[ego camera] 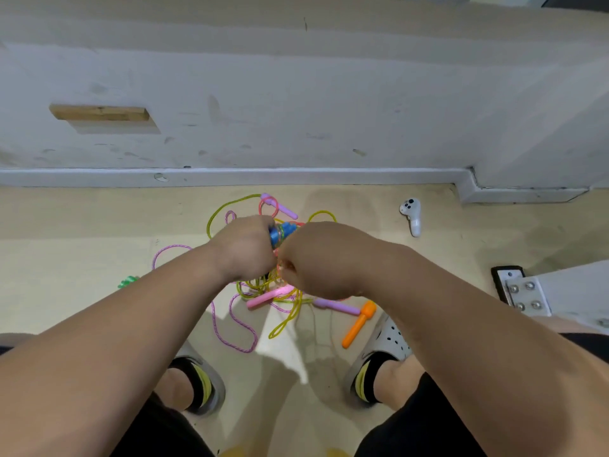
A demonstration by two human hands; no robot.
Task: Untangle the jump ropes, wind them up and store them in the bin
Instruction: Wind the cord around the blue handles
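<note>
A white plastered wall, scuffed and stained, is seen beyond the tangle of jump ropes, with a grey skirting board at its foot and a short wooden strip fixed higher up. The tangle is spread on a smooth, pale beige floor, just short of the skirting.

Thin glossy cords are looped through one another in the tangle: yellow-green, a pink-and-purple braided one, and a reddish one. Its middle is covered by both hands.

A translucent blue handle is held in the left hand, its grip wrapped round it above the tangle. The right hand is curled tight, its grip pinched on strands of the tangle; which cord is caught cannot be told, as the fingertips are hidden.

Two perforated grey clogs are planted on the near side of the tangle. A white bolted metal bracket is cut off at the right edge.

A smooth orange handle, a pink handle and two lilac handles lie in or just beside the tangle. A white handheld controller lies to its right, apart. A small green piece to its left is too blurred to identify.
</note>
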